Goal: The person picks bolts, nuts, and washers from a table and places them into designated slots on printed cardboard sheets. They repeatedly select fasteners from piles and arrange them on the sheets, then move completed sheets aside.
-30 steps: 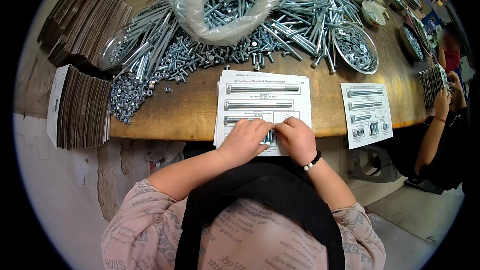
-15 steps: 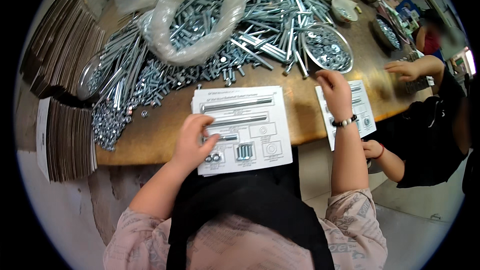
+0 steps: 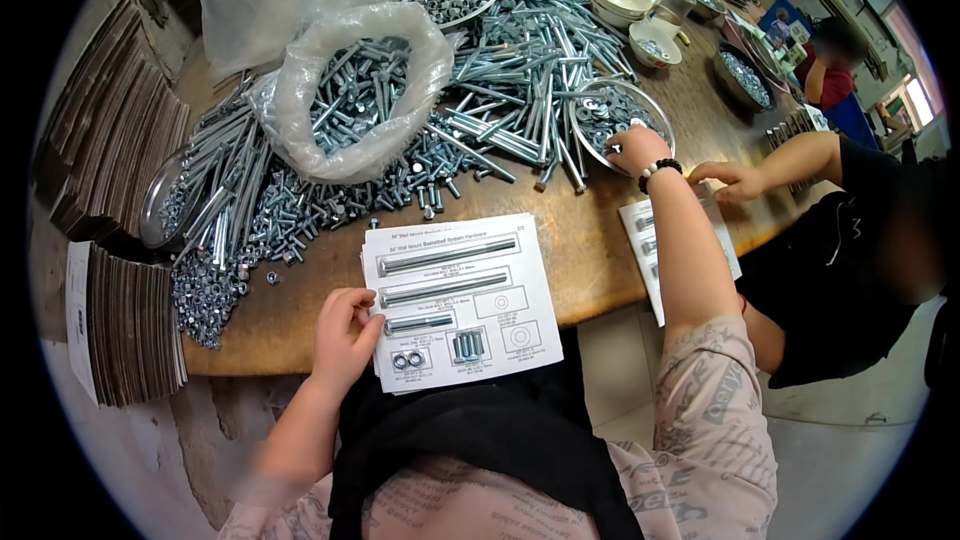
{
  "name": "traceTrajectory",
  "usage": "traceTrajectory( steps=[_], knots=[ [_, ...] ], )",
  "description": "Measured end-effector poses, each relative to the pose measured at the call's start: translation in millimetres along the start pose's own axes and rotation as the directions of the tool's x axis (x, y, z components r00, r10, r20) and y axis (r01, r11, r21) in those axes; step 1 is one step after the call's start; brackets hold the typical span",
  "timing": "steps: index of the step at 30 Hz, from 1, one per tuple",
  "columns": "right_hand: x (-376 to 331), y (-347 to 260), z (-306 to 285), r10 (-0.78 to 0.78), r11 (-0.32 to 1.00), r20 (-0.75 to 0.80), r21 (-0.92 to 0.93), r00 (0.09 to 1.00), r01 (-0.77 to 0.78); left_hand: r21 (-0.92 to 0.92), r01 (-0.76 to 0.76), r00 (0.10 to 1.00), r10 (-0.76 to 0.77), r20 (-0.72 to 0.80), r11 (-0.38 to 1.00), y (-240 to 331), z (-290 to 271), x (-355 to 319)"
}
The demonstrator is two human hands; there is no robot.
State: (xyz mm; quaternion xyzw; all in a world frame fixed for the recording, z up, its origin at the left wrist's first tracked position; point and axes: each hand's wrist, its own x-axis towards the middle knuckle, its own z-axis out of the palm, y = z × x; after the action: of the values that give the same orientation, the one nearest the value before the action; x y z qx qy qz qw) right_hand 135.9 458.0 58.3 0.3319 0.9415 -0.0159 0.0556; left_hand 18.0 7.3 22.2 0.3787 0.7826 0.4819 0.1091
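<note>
My left hand (image 3: pixel 345 335) rests at the left edge of a stack of printed sheets (image 3: pixel 470 373), its fingers loosely bent and apart, with nothing visible in them. On the top sheet lie a long bolt (image 3: pixel 450 257), a slightly shorter bolt (image 3: pixel 445 289), a short bolt (image 3: pixel 420 323), several small bolts (image 3: pixel 468 345) side by side and two nuts (image 3: pixel 409 360). Two boxes at the sheet's right bear printed ring outlines. My right hand (image 3: pixel 640 150), a beaded bracelet at its wrist, reaches into a round metal plate of washers (image 3: pixel 606 108). Its fingertips pinch a small washer.
Loose bolts (image 3: pixel 530 60) are heaped behind the sheets, around a plastic bag (image 3: pixel 437 55) of bolts. Nuts (image 3: pixel 205 305) lie front left, beside cardboard stacks (image 3: pixel 130 330). At right, a co-worker's hand (image 3: pixel 735 180) is by another sheet (image 3: pixel 645 250). Bowls (image 3: pixel 655 45) stand farther back.
My right hand has moved from above the other sheet into the plate of washers. My left hand has drawn back from the short bolt to the sheet's edge. The co-worker's hand has moved toward the other sheet.
</note>
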Motion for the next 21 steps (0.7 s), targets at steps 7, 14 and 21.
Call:
traceTrajectory(
  steps=[7, 14, 21],
  knots=[
    [-4.2, 6.9, 10.0, -0.019, 0.982, -0.203, 0.178, 0.979, 0.056, 0.007, -0.033, 0.999, 0.033, -0.012, 0.999, 1.3, -1.0, 2.1],
    [-71.4, -62.8, -2.5, -0.042, -0.144, 0.066, 0.987, 0.997, -0.071, -0.068, -0.119, 0.992, 0.122, 0.033, 0.991, 18.2, 5.7, 16.4],
    [-154.7, -164.8, 25.7, -0.559, -0.648, -0.019, 0.634, 0.829, -0.422, -0.184, -0.442, 0.874, 0.468, 0.134, 0.878, 81.3, 27.3, 54.3]
  ],
)
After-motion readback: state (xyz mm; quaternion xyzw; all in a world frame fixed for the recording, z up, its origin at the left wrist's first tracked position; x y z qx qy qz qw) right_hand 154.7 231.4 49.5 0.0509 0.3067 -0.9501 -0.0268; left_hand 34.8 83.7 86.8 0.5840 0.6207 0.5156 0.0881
